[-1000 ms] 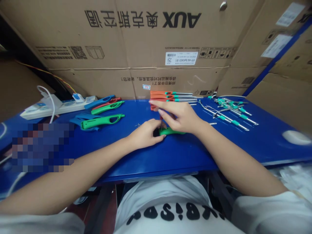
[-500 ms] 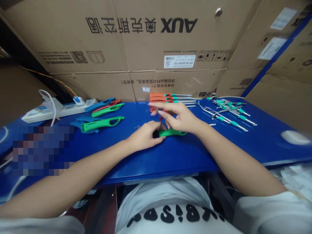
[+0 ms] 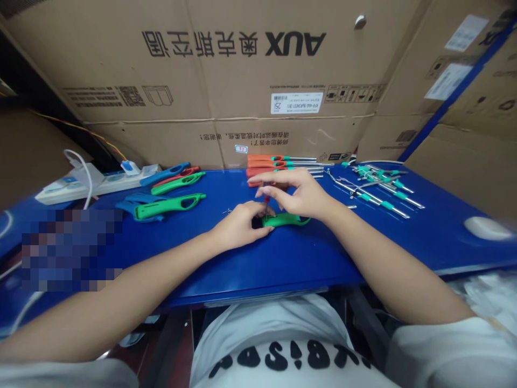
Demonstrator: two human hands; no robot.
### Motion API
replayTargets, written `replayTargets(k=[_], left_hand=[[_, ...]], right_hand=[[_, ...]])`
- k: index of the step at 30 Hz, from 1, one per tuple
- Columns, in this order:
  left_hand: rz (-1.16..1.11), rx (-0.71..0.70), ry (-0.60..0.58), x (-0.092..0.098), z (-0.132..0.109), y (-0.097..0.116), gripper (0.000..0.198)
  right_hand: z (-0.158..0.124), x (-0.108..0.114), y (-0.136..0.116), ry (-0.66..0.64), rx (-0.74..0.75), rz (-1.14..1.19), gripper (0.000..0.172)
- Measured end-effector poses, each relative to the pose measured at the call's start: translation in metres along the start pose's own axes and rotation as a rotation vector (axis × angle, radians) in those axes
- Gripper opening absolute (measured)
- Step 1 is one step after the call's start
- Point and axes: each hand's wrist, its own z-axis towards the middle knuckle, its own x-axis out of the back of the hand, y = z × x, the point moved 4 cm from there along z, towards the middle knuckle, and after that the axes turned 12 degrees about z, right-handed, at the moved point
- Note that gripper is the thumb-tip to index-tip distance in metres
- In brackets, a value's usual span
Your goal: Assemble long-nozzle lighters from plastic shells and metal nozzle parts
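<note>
A green lighter body [image 3: 285, 220] lies on the blue table in front of me. My left hand [image 3: 243, 223] grips its left end between thumb and fingers. Above it, my right hand [image 3: 288, 191] holds a small red-handled screwdriver [image 3: 266, 199] upright, its fingers closed round the handle. The shaft points down at the left part of the green body; whether the tip sits in a screw I cannot make out. Small screws [image 3: 226, 211] lie just left of my left hand. Behind my right hand, several orange lighters [image 3: 264, 165] with metal tubes lie side by side.
Green handle shells [image 3: 172, 206] and blue ones [image 3: 165, 175] lie to the left, by a white power strip [image 3: 105, 184]. Metal tubes with teal parts [image 3: 379, 186] are spread at the right. A white computer mouse [image 3: 488, 228] sits near the right edge. Cardboard [image 3: 226, 81] walls the back.
My right fingers have shifted slightly on the screwdriver handle. The screwdriver stays upright over the green body, and my left hand keeps its place.
</note>
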Motion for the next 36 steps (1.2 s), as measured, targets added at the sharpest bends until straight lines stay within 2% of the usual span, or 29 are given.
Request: replayTargets(k=[3, 11, 16, 22, 27, 30, 33, 36], left_hand=[[-0.029, 0.025, -0.004, 0.0, 0.0, -0.001, 0.015], [-0.119, 0.161, 0.06, -0.006, 0.0, 0.002, 0.013], [-0.037, 0.236, 0.104, -0.01, -0.003, 0.006, 0.02], [-0.024, 0.247, 0.089, -0.016, -0.005, 0.008, 0.014], [-0.02, 0.247, 0.056, -0.014, -0.003, 0.009, 0.017], [0.005, 0.215, 0.021, -0.006, -0.001, 0.006, 0.024], [0.078, 0.2, -0.023, 0.004, 0.0, 0.0, 0.035], [0.14, 0.192, -0.054, 0.009, 0.0, -0.005, 0.044]], right_hand=[[0.001, 0.002, -0.005, 0.016, 0.07, -0.132, 0.019], [0.001, 0.001, -0.013, 0.024, 0.147, -0.321, 0.016], [0.002, -0.003, -0.015, 0.001, 0.136, -0.358, 0.017], [0.001, -0.009, -0.018, -0.029, 0.121, -0.371, 0.017], [0.001, -0.012, -0.015, -0.013, 0.109, -0.242, 0.019], [0.007, 0.01, -0.005, 0.106, 0.029, -0.046, 0.02], [0.012, 0.057, 0.008, 0.353, -0.031, 0.063, 0.031], [0.007, 0.109, 0.019, 0.556, -0.082, 0.003, 0.03]])
